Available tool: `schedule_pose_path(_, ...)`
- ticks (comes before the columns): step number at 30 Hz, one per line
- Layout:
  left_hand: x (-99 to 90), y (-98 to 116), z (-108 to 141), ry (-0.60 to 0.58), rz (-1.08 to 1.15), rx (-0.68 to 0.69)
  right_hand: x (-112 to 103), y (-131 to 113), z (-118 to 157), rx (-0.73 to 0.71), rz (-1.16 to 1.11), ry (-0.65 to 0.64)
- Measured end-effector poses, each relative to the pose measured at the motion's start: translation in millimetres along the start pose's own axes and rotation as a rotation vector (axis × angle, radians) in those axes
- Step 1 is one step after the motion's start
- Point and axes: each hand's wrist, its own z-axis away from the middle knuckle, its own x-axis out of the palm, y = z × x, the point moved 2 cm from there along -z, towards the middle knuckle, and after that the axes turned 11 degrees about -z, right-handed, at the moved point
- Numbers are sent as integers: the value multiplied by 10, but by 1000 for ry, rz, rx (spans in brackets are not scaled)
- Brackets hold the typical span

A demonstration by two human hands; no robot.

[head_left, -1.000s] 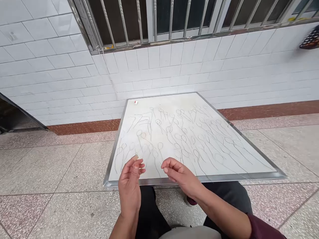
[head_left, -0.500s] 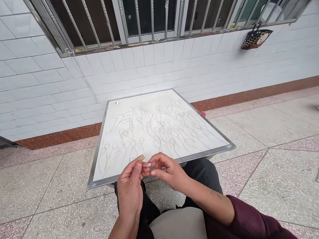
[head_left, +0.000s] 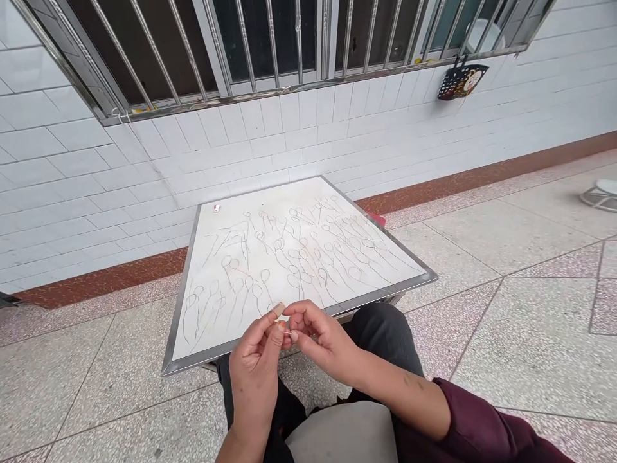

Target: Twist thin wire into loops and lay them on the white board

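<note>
The right hand [head_left: 328, 341] has come over to the left hand [head_left: 258, 363] since a second ago. A thin, pale thread [head_left: 288, 332], too tiny to see well, is between their fingertips by the near edge of the bench [head_left: 284, 193]. The left hand pinches it; the right hand curls, and I cannot tell if it grips. Loopy dark wires [head_left: 278, 245] lie on the bench.

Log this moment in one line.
left hand: tan wrap on finger | right hand: close to left | grips: unclear | table: many looped strands
</note>
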Motion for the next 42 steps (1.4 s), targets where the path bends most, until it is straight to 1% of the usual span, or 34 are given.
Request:
schedule_pose_path(5, 22, 73, 51, 16, -160, 97, 39, -35, 50, -92, 177, 18)
schedule_pose_path(10, 44, 75, 61, 55, -272, 230, 56, -70, 79, -142, 238, 19)
schedule_pose_path(14, 57, 71, 47, 28, -317, 266, 61, -71, 109, -185, 282, -3)
schedule_pose_path(18, 74, 55, 35, 0, -421, 304, 53, -55, 135, -140, 308, 28)
schedule_pose_path(22, 88, 60, 51, -30, -466, 341, 11, -14, 144, -73, 343, 116)
schedule_pose_path(24, 84, 79, 60, -79, -433, 322, -20, 0, 144, -66, 349, 160)
schedule_pose_path(27, 61, 116, 61, -170, -334, 234, -66, -20, 145, -120, 383, 206)
schedule_pose_path(31, -5, 155, 46, -235, -166, 83, -104, -73, 153, -165, 425, 199)
schedule_pose_path(36, -73, 178, 25, -395, 105, -52, -121, -92, 161, -184, 407, 226)
schedule_pose_path(38, -84, 172, 18, -442, 147, -88, -117, -90, 157, -193, 419, 239)
schedule_pose_path(42, -89, 150, 10, -524, 128, -106, -115, -86, 149, -204, 442, 244)
